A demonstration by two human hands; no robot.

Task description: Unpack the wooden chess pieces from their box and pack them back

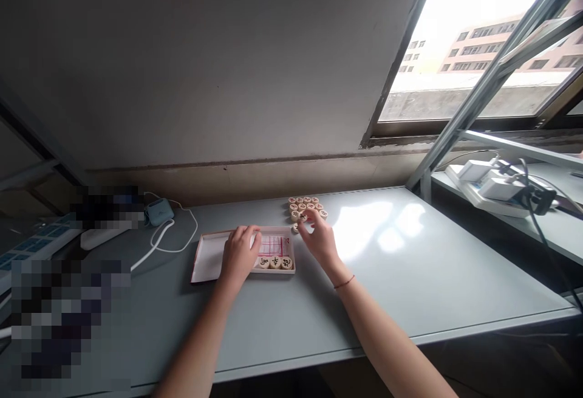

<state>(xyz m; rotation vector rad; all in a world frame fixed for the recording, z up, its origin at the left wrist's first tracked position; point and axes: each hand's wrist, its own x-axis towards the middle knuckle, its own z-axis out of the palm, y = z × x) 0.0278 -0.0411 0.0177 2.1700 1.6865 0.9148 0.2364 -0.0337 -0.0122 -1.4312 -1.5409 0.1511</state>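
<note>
Over on the grey table, seen from the head cam, it looks like the xiangqi-sorting step's in hand. Right hand has thumb and fingertips curled at the near side of the xiangqi piece cluster; can't tell if one's actually pinched. Left hand drapes loosely over the shallow white box, nothing visibly gripped. Three chunky, wood-looking discs line its near wall, beside a flat pink-red grid. I'd say the next move calls for a light rim pinch, since they're smooth and round.
</note>
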